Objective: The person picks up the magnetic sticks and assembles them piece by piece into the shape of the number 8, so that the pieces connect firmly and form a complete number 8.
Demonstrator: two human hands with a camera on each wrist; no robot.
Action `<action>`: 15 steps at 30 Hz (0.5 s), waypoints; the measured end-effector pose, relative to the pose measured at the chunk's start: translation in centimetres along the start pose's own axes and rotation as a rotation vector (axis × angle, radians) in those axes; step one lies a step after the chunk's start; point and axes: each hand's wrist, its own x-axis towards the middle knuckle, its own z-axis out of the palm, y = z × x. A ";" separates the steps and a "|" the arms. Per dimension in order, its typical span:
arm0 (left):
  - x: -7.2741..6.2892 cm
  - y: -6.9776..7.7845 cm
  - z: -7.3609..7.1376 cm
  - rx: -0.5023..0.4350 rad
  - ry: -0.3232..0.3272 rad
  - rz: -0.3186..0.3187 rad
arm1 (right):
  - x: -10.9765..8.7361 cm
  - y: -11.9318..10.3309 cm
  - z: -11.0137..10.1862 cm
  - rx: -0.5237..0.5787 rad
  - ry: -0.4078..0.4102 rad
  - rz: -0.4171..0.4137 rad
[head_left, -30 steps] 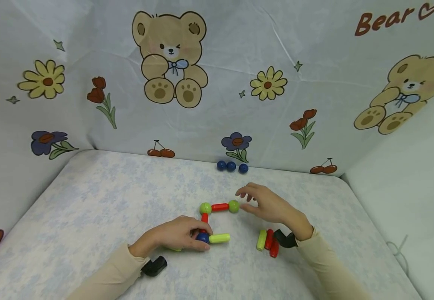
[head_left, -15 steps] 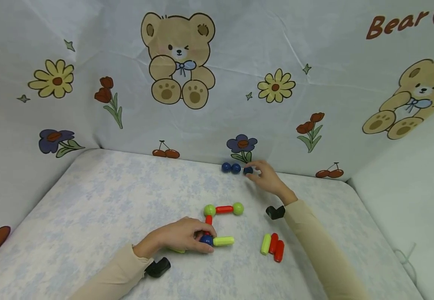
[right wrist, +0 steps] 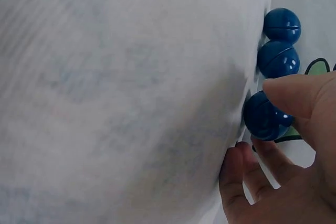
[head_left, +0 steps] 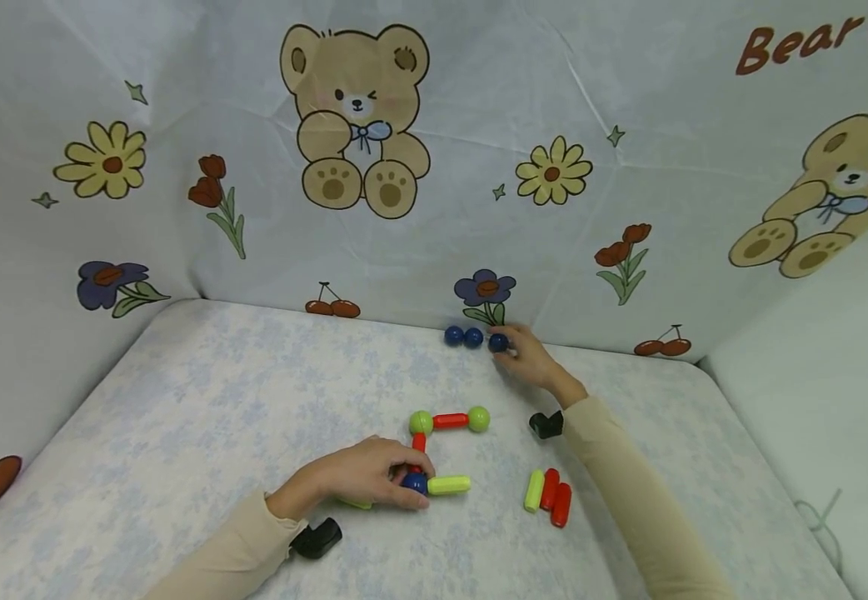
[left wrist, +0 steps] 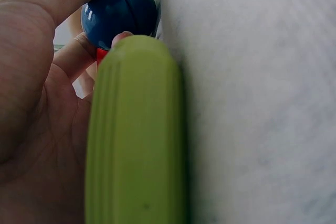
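My left hand [head_left: 362, 473] grips a blue ball [head_left: 415, 483] between thumb and fingers. From that ball a yellow-green rod [head_left: 449, 485] points right and a red rod [head_left: 419, 442] runs back to a green ball [head_left: 421, 422]. A second red rod [head_left: 451, 421] links it to another green ball [head_left: 478, 419]. Another yellow-green rod [left wrist: 136, 129] lies below the left palm, mostly hidden in the head view. At the table's back edge, my right hand [head_left: 531, 360] pinches a blue ball [right wrist: 266, 116], thumb on one side and a finger on the other.
Two more blue balls [head_left: 473, 337] sit just left of the right hand, against the wall cloth. Near the right forearm lie a loose yellow-green rod [head_left: 534, 491] and two red rods [head_left: 561, 505]. A bear-printed cloth [head_left: 254, 208] rises behind the table.
The right hand has moved from beside the far green ball to the back edge and taken hold of the rightmost blue ball. The left hand keeps its hold; the view has shifted slightly.
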 end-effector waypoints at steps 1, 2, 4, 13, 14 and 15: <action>0.0 0.0 0.0 0.002 0.000 0.002 | -0.1 0.1 0.0 0.001 0.003 -0.004; -0.1 0.0 0.0 0.003 0.001 0.001 | -0.1 0.2 0.1 -0.009 0.007 -0.017; -0.1 0.0 0.0 0.004 0.004 0.001 | -0.4 0.3 0.1 -0.033 0.012 -0.033; -0.2 0.1 0.0 0.005 0.009 -0.008 | -2.4 0.0 0.1 -0.063 0.004 -0.041; -0.2 0.1 0.1 0.003 0.010 -0.009 | -2.7 -0.2 0.1 -0.052 0.007 -0.043; -0.2 0.1 0.1 0.000 0.011 -0.012 | -3.0 -0.4 0.1 -0.046 0.009 -0.045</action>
